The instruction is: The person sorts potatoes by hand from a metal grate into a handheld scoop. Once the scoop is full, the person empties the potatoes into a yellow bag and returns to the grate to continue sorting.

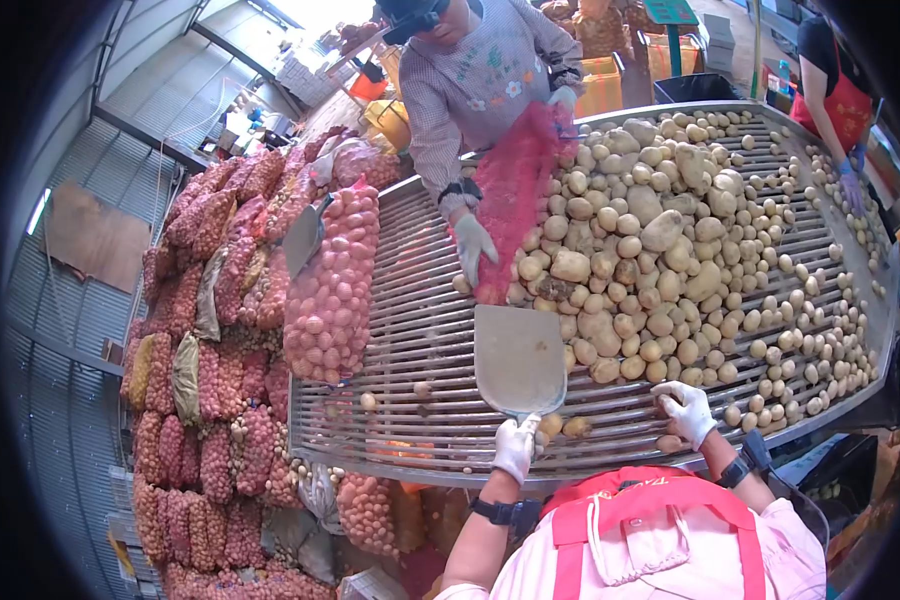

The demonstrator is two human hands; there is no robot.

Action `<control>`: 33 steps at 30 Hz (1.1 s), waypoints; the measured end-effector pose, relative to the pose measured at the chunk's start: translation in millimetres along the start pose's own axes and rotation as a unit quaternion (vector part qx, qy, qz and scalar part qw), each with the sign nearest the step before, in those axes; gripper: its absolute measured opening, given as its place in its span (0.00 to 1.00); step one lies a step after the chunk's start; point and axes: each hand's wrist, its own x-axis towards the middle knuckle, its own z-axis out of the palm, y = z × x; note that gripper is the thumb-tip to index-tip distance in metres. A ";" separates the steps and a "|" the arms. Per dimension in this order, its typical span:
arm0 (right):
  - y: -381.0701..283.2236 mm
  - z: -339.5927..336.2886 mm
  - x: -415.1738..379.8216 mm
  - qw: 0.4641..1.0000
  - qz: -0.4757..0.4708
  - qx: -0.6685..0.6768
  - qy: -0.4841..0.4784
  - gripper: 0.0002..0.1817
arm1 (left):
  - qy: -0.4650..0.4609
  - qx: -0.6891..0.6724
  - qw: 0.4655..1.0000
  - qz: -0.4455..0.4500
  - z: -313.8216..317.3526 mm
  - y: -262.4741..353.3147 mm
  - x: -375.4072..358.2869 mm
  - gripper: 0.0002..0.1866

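My gloved left hand [517,448] is closed round the handle end of a flat metal shovel [520,357], its blade lying over the slatted metal table beside the potato heap [660,240]. To the right, my gloved right hand [686,412] is over the slats at the heap's near edge. Its fingers are bent around what looks like a dark potato, partly hidden by the glove. A loose potato [670,443] lies just below that hand. Small potatoes [576,428] rest by the shovel's handle.
Across the table, a co-worker [500,70] in grey gloves holds a red mesh sack [515,200]. Another person [836,90] stands far right. A full potato sack [332,290] leans at the table's left end, with stacked sacks [220,400] behind. The table's metal rim [830,415] borders my side.
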 end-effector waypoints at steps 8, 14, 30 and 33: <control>29.1 -26.6 3.2 0.993 0.074 0.088 -0.007 0.10 | 0.086 0.070 0.994 0.024 59.2 14.0 29.6 0.13; 42.6 -38.0 11.6 0.995 0.077 0.063 -0.018 0.10 | 0.101 0.080 0.991 0.023 102.0 25.1 40.0 0.12; -8.4 -36.0 22.8 0.994 0.018 -0.080 -0.074 0.12 | -0.087 0.015 0.995 0.054 38.9 20.5 60.4 0.11; 0.0 -30.0 13.5 0.996 0.024 -0.068 -0.053 0.12 | -0.111 0.017 0.993 0.039 35.6 29.6 77.7 0.08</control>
